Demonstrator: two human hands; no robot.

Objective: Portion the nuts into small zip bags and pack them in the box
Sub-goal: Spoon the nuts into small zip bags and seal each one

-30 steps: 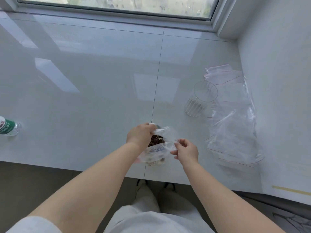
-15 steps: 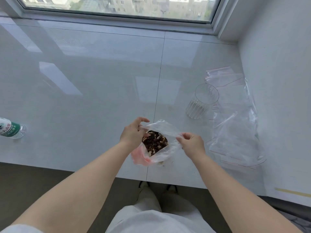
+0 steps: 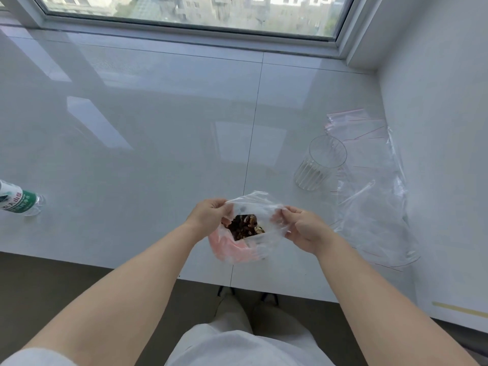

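Early stage: left hand (image 3: 208,215) and right hand (image 3: 303,231) each pinch the nut bag (image 3: 245,233) mouth apart above the tabletop (image 3: 158,154); zip bags (image 3: 369,186) lie unfilled; no box visible.

bottle (image 3: 19,203) label, white characters, unreadable

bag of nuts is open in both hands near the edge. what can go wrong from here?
1. The left hand and right hand pinch only the rim of the clear plastic bag of dark mixed nuts, held close to the glossy white ledge's front edge; a slip could spill nuts to the floor.
2. The empty ribbed clear glass stands near the right hand; a reach toward the pile of clear red-striped zip bags might knock it over.
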